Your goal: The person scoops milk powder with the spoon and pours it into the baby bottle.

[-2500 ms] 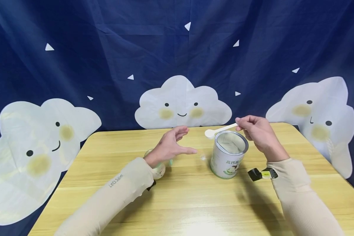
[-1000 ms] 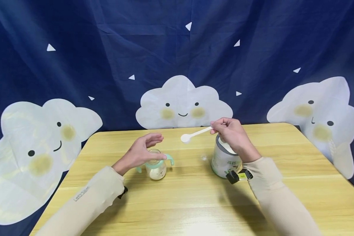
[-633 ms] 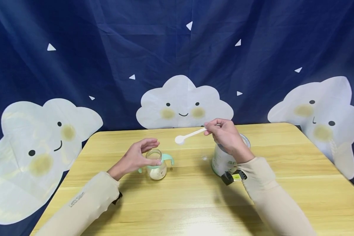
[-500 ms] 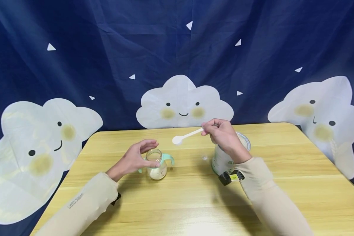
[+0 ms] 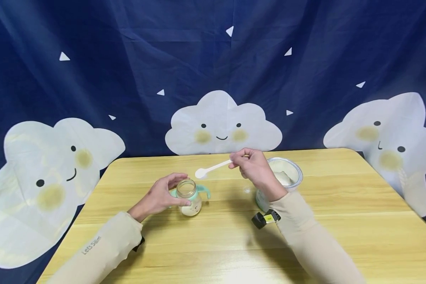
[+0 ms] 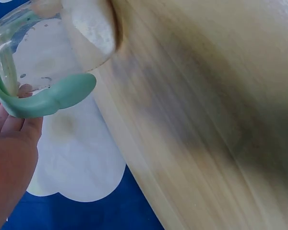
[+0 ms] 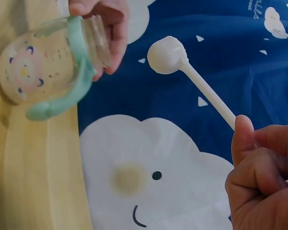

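A white long-handled powder scoop [image 5: 213,169] is pinched by its handle end between the thumb and fingers of my right hand [image 5: 253,167]. Its bowl, heaped with white powder [image 7: 167,54], hangs just right of and above the mouth of a clear baby bottle [image 5: 191,205]. The bottle stands upright and uncapped, with a mint-green collar and two handles [image 7: 62,105] and pale powder inside. My left hand [image 5: 162,194] curls round the bottle's neck from the left, thumb in front and fingers behind. Part of an open milk powder can [image 5: 292,171] is hidden by my right wrist.
The wooden table [image 5: 213,244] runs back to a dark blue curtain [image 5: 184,59] printed with white smiling clouds. A small shiny clear spot [image 5: 247,190] shows on the table between bottle and can.
My right hand has carried the loaded scoop leftward from over the can towards the bottle's mouth. My left hand drew back left, uncovering the bottle, then came round its neck.
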{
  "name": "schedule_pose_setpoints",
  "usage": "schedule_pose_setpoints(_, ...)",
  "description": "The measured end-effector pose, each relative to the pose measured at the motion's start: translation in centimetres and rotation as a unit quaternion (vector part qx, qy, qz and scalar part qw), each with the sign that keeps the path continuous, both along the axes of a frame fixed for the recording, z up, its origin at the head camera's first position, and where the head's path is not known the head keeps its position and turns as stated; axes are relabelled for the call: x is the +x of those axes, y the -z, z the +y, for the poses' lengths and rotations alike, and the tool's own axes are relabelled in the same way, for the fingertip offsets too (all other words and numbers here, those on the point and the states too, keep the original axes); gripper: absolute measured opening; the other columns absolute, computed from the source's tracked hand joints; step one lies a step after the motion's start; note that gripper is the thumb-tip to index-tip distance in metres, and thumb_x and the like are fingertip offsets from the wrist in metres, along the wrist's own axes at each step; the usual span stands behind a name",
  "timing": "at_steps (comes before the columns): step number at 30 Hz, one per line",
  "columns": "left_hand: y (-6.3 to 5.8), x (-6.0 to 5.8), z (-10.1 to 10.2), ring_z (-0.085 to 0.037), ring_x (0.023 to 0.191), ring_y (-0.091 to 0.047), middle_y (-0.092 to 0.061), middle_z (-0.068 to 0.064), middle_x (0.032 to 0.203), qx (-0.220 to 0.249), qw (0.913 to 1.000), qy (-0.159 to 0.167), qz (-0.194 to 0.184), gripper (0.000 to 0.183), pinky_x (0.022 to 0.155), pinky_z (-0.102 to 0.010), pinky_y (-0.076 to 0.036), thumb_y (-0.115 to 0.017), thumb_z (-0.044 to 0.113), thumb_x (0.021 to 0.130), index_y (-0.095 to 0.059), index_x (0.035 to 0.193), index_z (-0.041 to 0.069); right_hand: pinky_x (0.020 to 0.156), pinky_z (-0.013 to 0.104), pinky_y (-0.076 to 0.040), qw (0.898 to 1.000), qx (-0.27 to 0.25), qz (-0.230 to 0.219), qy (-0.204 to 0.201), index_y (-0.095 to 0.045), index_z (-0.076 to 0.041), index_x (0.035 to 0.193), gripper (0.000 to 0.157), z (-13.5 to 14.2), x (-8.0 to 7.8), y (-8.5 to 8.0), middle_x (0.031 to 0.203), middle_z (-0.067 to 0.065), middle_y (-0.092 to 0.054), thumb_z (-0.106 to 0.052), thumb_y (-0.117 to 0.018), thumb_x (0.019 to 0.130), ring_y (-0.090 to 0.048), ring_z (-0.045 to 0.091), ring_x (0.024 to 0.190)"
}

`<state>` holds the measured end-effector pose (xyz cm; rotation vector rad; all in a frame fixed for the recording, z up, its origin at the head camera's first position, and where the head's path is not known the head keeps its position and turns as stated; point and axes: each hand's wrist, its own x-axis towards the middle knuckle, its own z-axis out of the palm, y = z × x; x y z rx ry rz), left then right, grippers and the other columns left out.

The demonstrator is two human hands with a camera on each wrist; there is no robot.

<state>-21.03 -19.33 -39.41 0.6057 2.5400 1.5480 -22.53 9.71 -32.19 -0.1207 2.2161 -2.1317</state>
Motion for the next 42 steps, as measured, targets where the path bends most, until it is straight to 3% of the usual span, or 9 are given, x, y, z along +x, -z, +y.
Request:
schedule_pose_setpoints(5,0.2,0.0,0.0,-0.033,0.123,-0.058,-0.061,-0.018,0.132,0.007,1.0,-0.004,-0.002,0.076,0.099,-0.033,-0.049,-0.091,0.011,0.071,-0.053,0.136,-0.004,0.042,0.016,-0.023,1.0,-0.005,-0.003,-0.004,-0.062,0.0,0.091,0.008,-1.1,-0.1,0.7,0.065,-0.003,-0.067,-0.004,-0.06,0.097,-0.032,0.002,0.043)
schedule_pose_setpoints(19,0.6,0.0,-0.1,-0.032,0.117,-0.062,-0.064,-0.018,0.127,0.015,0.9998,-0.01,-0.005,0.076,0.1,-0.045,-0.049,-0.092,0.01,0.071,-0.053,0.135,-0.005,0.04,0.016,-0.024,0.999,0.031,0.003,-0.012,-0.065,0.001,0.095,0.012,-3.2,0.1,2.3,0.069,0.0,-0.07,-0.011,-0.064,0.098,-0.033,0.004,0.045)
schedule_pose_setpoints(23,0.6,0.0,-0.1,-0.033,0.119,-0.061,-0.063,-0.018,0.128,0.012,0.9998,-0.011,-0.007,0.076,0.102,-0.047,-0.047,-0.091,0.01,0.071,-0.054,0.135,-0.005,0.04,0.017,-0.026,0.997,0.063,0.036,-0.027,-0.068,0.003,0.097,0.014,-3.4,0.3,2.6,0.073,0.003,-0.072,-0.011,-0.065,0.098,-0.035,0.006,0.046)
schedule_pose_setpoints(26,0.5,0.0,-0.1,-0.033,0.12,-0.06,-0.063,-0.018,0.129,0.01,0.9999,-0.009,-0.005,0.076,0.103,-0.047,-0.047,-0.091,0.01,0.072,-0.054,0.135,-0.005,0.043,0.017,-0.03,0.99,0.104,0.09,-0.042,-0.07,0.003,0.098,0.014,-3.4,0.4,2.8,0.076,0.005,-0.073,-0.011,-0.065,0.098,-0.039,0.007,0.049)
schedule_pose_setpoints(33,0.4,0.0,-0.1,-0.032,0.117,-0.062,-0.064,-0.018,0.126,0.013,0.9999,-0.005,-0.006,0.075,0.1,-0.047,-0.049,-0.091,0.01,0.071,-0.054,0.135,-0.006,0.055,0.02,-0.041,0.957,0.2,0.198,-0.063,-0.075,-0.006,0.091,0.009,-3.2,0.9,3.0,0.076,-0.001,-0.067,-0.012,-0.069,0.095,-0.052,0.009,0.064)
schedule_pose_setpoints(36,0.5,0.0,-0.1,-0.031,0.116,-0.063,-0.065,-0.017,0.125,0.014,0.9999,-0.005,-0.007,0.075,0.099,-0.047,-0.049,-0.091,0.01,0.071,-0.054,0.135,-0.005,0.055,0.021,-0.043,0.948,0.221,0.216,-0.07,-0.075,-0.007,0.091,0.007,-3.0,1.1,3.0,0.072,-0.003,-0.063,-0.01,-0.069,0.092,-0.051,0.009,0.064)
schedule_pose_setpoints(42,0.5,0.0,-0.2,-0.031,0.116,-0.062,-0.065,-0.016,0.124,0.012,0.9999,-0.009,-0.005,0.076,0.1,-0.047,-0.049,-0.092,0.01,0.071,-0.054,0.135,-0.005,0.051,0.021,-0.04,0.944,0.235,0.217,-0.083,-0.076,-0.007,0.094,0.008,-2.5,1.3,2.8,0.065,-0.005,-0.057,-0.007,-0.069,0.089,-0.049,0.008,0.059)
